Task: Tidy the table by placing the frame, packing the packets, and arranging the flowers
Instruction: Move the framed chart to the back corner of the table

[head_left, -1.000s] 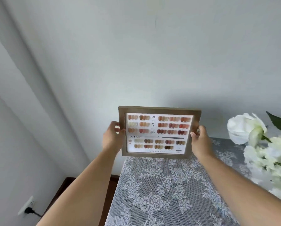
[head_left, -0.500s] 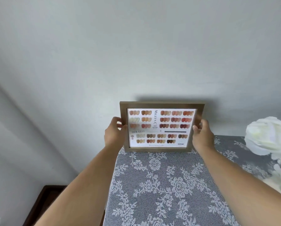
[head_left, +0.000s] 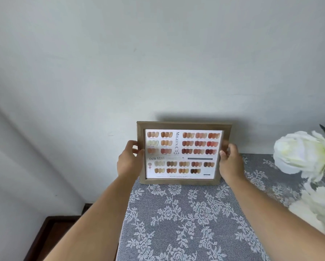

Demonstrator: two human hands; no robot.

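A wooden frame with a nail-colour chart inside stands upright at the far left corner of the table, close to the wall. Its bottom edge sits at the lace cloth. My left hand grips the frame's left side. On the frame's right side my right hand holds it, thumb on the front. White flowers with a green leaf are at the right edge of view. No packets are in view.
A pale wall rises directly behind the frame. The table's left edge drops to a dark wooden floor at the lower left. The grey cloth with white lace pattern covers the table toward me.
Both hands have lowered the frame from above the table down to the cloth by the wall. The view has shifted, and the flowers now sit further to the right.
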